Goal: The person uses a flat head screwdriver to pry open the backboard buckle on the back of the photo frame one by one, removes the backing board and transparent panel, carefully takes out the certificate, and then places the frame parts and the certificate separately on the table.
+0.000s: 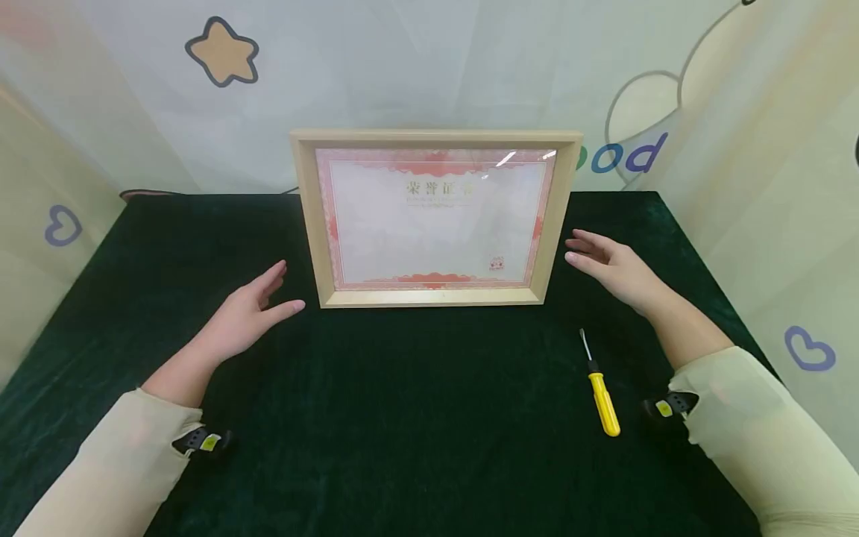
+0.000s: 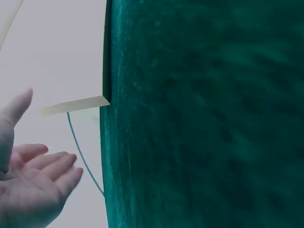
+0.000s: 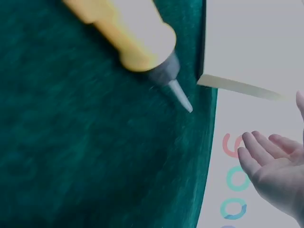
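Observation:
A pale wooden picture frame (image 1: 429, 298) stands upright at the back of the table, with a red-bordered certificate (image 1: 429, 224) behind its clear front. To its left, my left hand (image 1: 244, 317) is held apart from it, thumb and fingers spread. On the other side my right hand (image 1: 617, 272) hovers close to the frame's right edge without touching it, fingers extended. A screwdriver (image 1: 604, 403) with a yellow handle lies on the cloth below the right hand, its metal tip toward the back. In the right wrist view the screwdriver (image 3: 142, 38) looms large and blurred.
Dark green cloth (image 1: 403, 418) covers the table. Behind it hangs a white curtain (image 1: 403, 67) printed with a star, hearts and letters. A thin cord (image 2: 83, 156) runs beside the frame in the left wrist view. Each sleeve has a dark wrist device (image 1: 201, 440) at its cuff.

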### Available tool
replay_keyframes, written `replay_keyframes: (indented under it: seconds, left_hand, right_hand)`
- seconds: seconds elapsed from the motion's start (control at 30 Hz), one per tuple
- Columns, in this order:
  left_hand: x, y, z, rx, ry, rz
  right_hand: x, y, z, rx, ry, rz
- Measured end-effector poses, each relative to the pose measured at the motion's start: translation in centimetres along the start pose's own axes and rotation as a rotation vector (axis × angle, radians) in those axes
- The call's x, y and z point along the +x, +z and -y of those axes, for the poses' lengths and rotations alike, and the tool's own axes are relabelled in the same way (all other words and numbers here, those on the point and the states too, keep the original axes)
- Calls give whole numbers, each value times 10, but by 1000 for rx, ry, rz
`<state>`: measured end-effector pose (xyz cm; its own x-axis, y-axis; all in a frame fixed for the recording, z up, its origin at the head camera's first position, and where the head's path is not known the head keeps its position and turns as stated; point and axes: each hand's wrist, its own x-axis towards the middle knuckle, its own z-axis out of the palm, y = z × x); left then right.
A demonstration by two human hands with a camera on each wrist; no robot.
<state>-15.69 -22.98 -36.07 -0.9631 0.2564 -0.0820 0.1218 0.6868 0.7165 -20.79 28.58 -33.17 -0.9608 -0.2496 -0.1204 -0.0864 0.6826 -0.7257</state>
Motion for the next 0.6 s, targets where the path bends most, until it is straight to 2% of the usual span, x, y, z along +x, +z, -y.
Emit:
replay_keyframes:
  seconds: [0.2, 0.4, 0.6]
  left_hand:
    - [21, 2, 0, -274, -24, -70]
    - [33, -1, -2, -440, -49, -56]
    - [44, -3, -7, -583, -58, -48]
  right_hand:
    - [7, 4, 7, 131, 16, -69]
    - [14, 9, 12, 250, -1, -90]
    - [18, 6, 17, 309, 4, -110]
